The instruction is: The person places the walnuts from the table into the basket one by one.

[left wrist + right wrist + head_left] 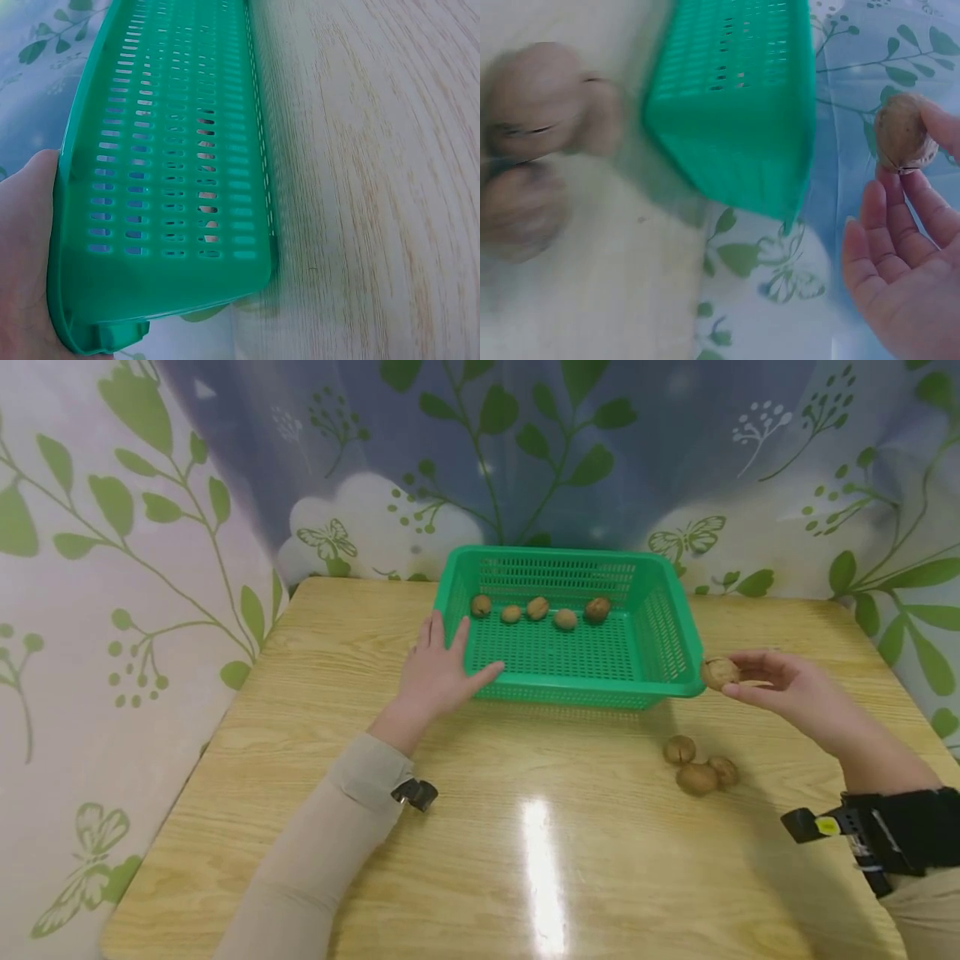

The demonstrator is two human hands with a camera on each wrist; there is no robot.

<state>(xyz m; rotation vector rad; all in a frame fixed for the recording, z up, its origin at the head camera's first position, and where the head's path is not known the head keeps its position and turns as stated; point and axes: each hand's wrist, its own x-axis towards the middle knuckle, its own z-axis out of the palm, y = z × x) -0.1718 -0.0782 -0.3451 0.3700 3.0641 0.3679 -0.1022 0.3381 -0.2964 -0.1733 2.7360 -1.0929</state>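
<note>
A green plastic basket (570, 687) with slotted walls stands at the back of the table, several walnuts (537, 607) lying along its far side. My left hand (438, 672) rests on the basket's front left corner with its fingers spread. Just outside the right rim, my right hand (787, 689) pinches a walnut (720, 673) between thumb and fingers. That same walnut (901, 133) shows up close in the right wrist view, beyond the basket's corner. Three more walnuts (697, 778) sit bunched on the table in front of the basket's right end.
The wooden table (480, 827) reaches back to a wall covering (420, 452) printed with leaves and butterflies, which also runs along the left side (150, 610). A bright light reflection lies on the table's middle.
</note>
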